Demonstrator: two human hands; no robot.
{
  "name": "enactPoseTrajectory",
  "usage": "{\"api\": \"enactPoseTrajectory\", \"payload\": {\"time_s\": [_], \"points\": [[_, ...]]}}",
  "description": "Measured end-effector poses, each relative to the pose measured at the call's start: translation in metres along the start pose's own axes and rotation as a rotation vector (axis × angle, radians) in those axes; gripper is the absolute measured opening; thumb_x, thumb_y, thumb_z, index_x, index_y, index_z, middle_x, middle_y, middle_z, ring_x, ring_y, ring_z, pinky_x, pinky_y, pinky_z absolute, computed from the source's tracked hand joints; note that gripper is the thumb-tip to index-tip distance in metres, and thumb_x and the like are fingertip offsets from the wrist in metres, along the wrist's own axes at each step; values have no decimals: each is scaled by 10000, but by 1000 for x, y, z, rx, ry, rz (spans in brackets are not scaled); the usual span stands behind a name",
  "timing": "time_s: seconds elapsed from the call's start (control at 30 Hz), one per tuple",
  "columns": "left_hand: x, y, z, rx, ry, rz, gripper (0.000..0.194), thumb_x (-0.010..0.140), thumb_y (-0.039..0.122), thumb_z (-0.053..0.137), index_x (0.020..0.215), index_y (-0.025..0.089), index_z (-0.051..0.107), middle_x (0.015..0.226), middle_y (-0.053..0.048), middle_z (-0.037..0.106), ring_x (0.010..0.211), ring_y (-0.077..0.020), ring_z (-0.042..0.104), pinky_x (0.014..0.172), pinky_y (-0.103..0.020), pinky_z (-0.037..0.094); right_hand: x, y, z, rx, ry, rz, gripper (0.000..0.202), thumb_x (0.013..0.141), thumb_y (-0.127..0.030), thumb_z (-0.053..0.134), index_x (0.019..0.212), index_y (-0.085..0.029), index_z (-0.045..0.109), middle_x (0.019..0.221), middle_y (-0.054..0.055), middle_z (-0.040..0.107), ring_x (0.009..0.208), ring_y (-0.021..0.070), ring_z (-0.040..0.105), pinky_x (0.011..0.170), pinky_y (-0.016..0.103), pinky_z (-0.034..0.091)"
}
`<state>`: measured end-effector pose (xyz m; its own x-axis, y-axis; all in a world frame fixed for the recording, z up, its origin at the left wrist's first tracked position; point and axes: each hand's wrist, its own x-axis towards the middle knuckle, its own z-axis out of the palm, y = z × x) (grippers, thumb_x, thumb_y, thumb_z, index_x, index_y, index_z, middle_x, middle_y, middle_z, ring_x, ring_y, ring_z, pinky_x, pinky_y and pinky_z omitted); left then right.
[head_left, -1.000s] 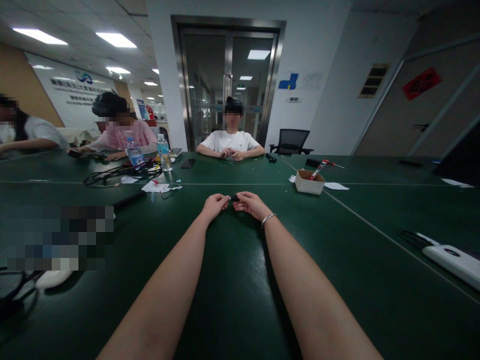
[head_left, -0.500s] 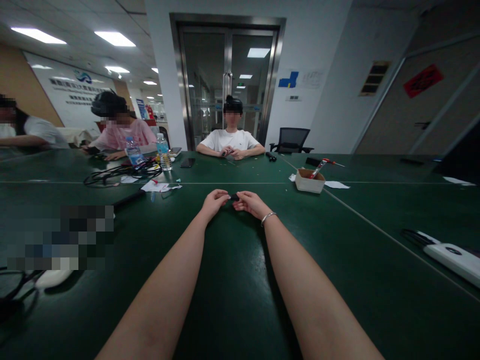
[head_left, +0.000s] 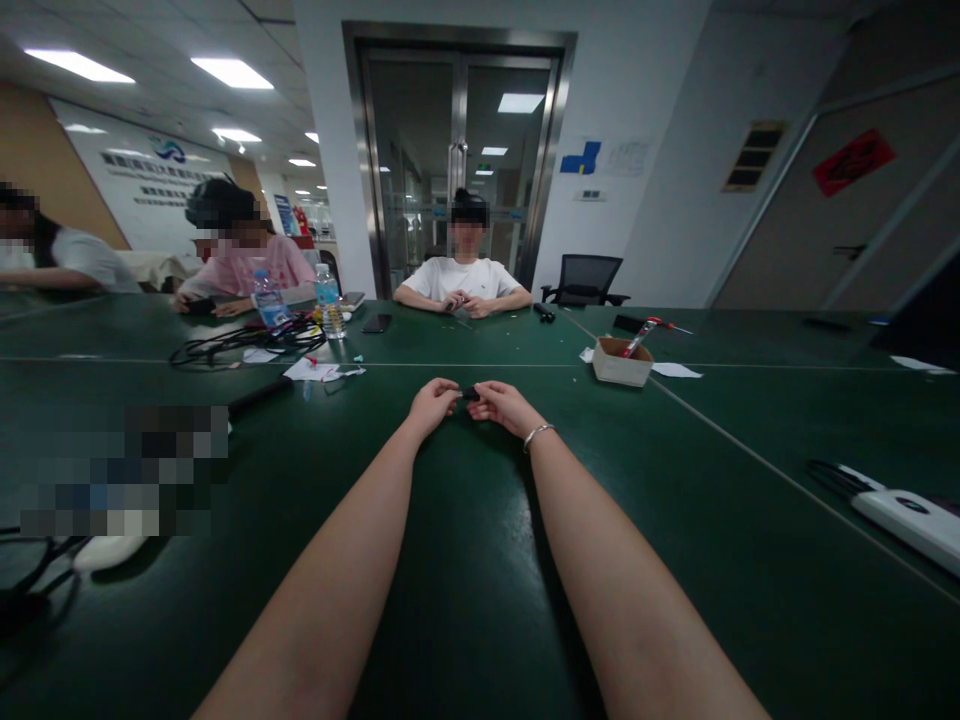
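Note:
Both of my arms reach forward over the green table (head_left: pixel 465 560). My right hand (head_left: pixel 506 408), with a silver bangle at its wrist, is closed on a small black object (head_left: pixel 470 394) between thumb and fingers. Its exact kind is too small to tell. My left hand (head_left: pixel 433 405) is pinched at the object's left end, where a thin pale tip shows by the fingertips. Whether that tip is part of the black object or a separate piece, I cannot tell. Both hands are just above the tabletop, fingertips almost meeting.
A small cardboard box (head_left: pixel 622 368) with a red-handled tool stands right of centre. Bottles (head_left: pixel 330 310), tangled cables (head_left: pixel 225 345) and paper scraps (head_left: pixel 311 370) lie left. A white device (head_left: pixel 911 515) is at the right edge. People sit across (head_left: pixel 465 280) and at the left (head_left: pixel 262 265).
My hands keep almost the same pose around the small black object. The view has shifted very slightly. At the left, the hands of the person in pink have moved a little.

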<state>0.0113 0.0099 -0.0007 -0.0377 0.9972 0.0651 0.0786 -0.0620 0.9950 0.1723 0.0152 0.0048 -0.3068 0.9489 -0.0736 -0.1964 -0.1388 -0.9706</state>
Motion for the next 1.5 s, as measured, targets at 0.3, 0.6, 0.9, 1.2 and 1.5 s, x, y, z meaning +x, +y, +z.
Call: {"api": "enactPoseTrajectory", "payload": {"time_s": [0.3,0.6,0.9,1.2,1.5], "points": [[-1,-1,-1,49,-30,2,155,822,245,504,909,143,581,645,-1,555,475,-63,495,420,-160,351,-1,-1,1,-8,-2,-9,109,853,-211,600,874,-126,535,603,59,645,516,138,644,524,242,548],[-2,1,-1,64,-55,6,172,811,267,499,886,148,598,611,7,532,462,-69,448,405,-170,320,-1,-1,0,-4,-14,-9,80,861,-186,585,872,-125,534,594,54,643,508,133,641,531,245,550],[-2,0,-1,31,-56,36,166,771,233,562,915,156,592,658,2,554,510,-74,495,438,-169,368,-1,-1,0,0,-27,-14,68,866,-186,578,871,-129,541,607,61,653,521,136,647,527,244,550],[-2,0,-1,44,-56,36,197,834,290,488,912,144,593,612,3,534,470,-74,470,419,-174,363,-1,0,0,0,-26,-18,54,866,-171,573,873,-137,532,596,54,655,508,125,643,526,228,548],[-5,3,-1,62,-65,34,186,796,224,502,942,157,596,705,-13,568,550,-78,511,441,-159,369,-2,0,-1,-6,-49,-31,59,856,-140,576,905,-138,544,623,52,665,528,118,651,545,217,553]]}}
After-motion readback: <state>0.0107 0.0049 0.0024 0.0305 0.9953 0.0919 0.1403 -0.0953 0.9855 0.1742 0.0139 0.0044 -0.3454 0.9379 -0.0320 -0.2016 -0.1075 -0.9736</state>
